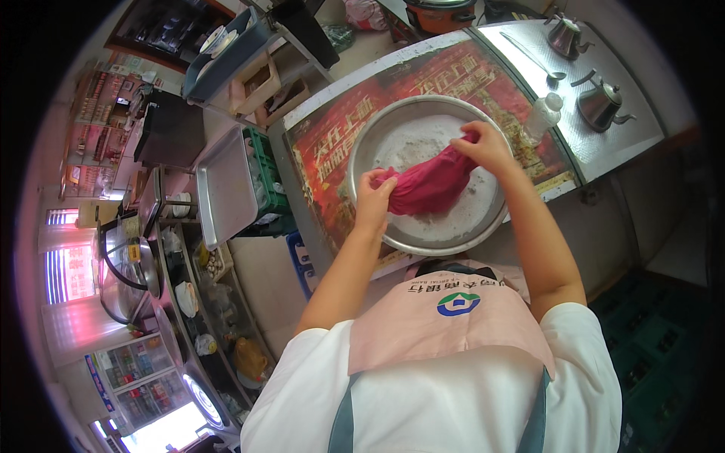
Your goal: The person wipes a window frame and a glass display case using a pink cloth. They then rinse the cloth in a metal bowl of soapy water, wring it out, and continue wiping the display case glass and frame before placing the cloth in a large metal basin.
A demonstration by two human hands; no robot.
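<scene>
A wet-looking dark pink cloth (433,184) hangs stretched between my two hands over a wide round metal basin (362,141). At the cloth's left end, my left hand (374,195) pinches it between thumb and fingers. My right hand (486,146) grips the other end, higher up near the basin's right side. The middle of the cloth sags toward the whitish, sudsy water (416,136) in the basin. Whether its lower edge touches the water, I cannot tell. The basin stands on a table (334,136) with a red printed top, close to my apron.
To the right are a clear plastic bottle (544,116), two metal kettles (601,105) (566,38) and a ladle (535,56). Left of the table, a metal tray (226,187) leans by a green crate (269,181). An orange pot (439,17) stands at the back.
</scene>
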